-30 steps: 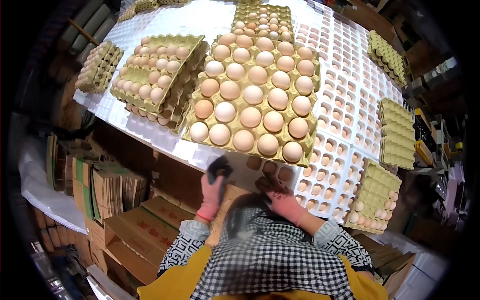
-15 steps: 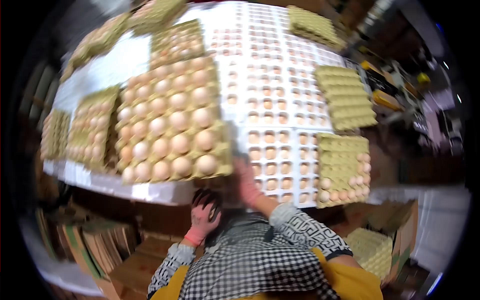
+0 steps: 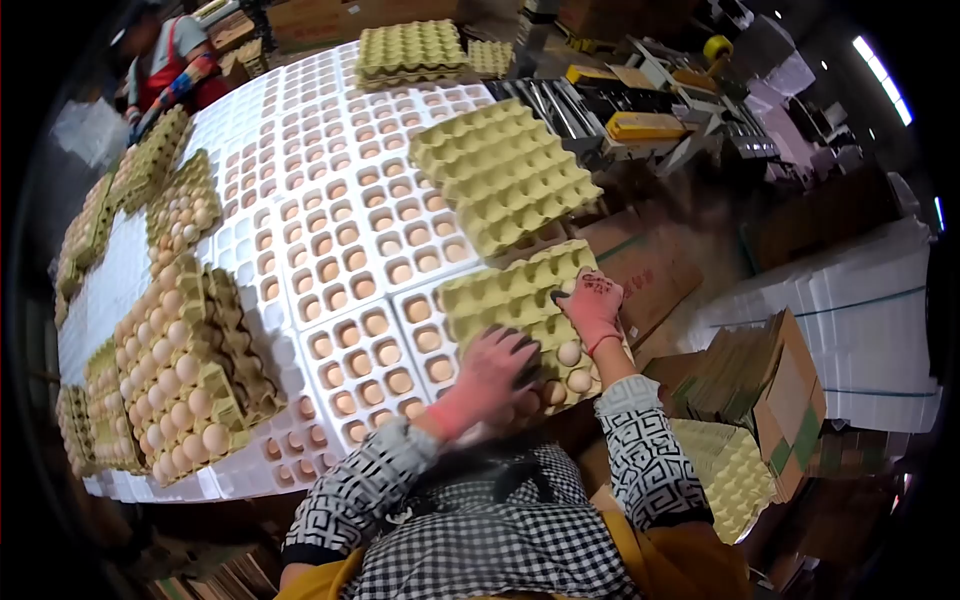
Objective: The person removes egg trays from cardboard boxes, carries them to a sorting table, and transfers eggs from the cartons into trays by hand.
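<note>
An egg tray of yellowish pulp lies at the table's near right corner, on the white foam trays. Bare eggs sit in its front cups. My left hand, in a pink glove with dark fingertips, reaches over the tray's front left part; its fingers curl down among the eggs, and what they hold is hidden. At the tray's right edge is my right hand, gloved alike, with bent fingers closed down over the cups. Whether an egg is inside them does not show. White foam trays with eggs in square pockets spread to the left.
Stacked empty pulp trays lie just beyond the tray. Full egg trays stand at the left, some tilted. A person in a red apron works at the far left. Flattened cartons and conveyor machinery are to the right.
My view has swung right. Both hands have moved from the table's front edge to the partly filled pulp tray at the right.
</note>
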`<state>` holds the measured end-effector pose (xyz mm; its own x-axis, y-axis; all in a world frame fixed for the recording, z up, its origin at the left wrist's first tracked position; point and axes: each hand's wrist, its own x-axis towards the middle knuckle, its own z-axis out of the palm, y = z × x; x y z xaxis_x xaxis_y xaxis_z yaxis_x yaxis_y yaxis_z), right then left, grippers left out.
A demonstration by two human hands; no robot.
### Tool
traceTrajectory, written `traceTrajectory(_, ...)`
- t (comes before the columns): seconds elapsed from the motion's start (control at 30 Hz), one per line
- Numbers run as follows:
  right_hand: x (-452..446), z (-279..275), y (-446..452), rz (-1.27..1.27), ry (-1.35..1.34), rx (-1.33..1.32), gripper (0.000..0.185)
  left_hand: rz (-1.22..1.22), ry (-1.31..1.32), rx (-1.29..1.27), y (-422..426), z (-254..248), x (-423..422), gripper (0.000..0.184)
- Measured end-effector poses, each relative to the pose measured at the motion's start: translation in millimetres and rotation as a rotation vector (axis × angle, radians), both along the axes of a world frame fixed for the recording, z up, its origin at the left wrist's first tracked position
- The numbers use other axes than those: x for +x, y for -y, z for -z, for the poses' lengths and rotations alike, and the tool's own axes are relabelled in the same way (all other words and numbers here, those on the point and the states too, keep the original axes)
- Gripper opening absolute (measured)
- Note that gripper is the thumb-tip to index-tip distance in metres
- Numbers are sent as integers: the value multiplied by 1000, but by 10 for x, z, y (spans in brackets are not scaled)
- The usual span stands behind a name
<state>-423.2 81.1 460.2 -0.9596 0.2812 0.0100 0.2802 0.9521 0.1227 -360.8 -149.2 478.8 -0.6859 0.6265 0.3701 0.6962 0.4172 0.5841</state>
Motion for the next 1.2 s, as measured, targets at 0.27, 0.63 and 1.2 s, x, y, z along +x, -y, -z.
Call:
traceTrajectory(0.27,542,-527,-1545,245,-590,-1877,34,-41,-40,-298,-1377,334,-524,58)
traceTrajectory(0.63,36,-208,-1081,-146,-78,-797,44,-159,332,-432,-1378,-222,-318,31)
traceTrajectory(1.2,455,29,-1123,-117,12,-337,56,-46,318,-407,-812,-7,-222,48)
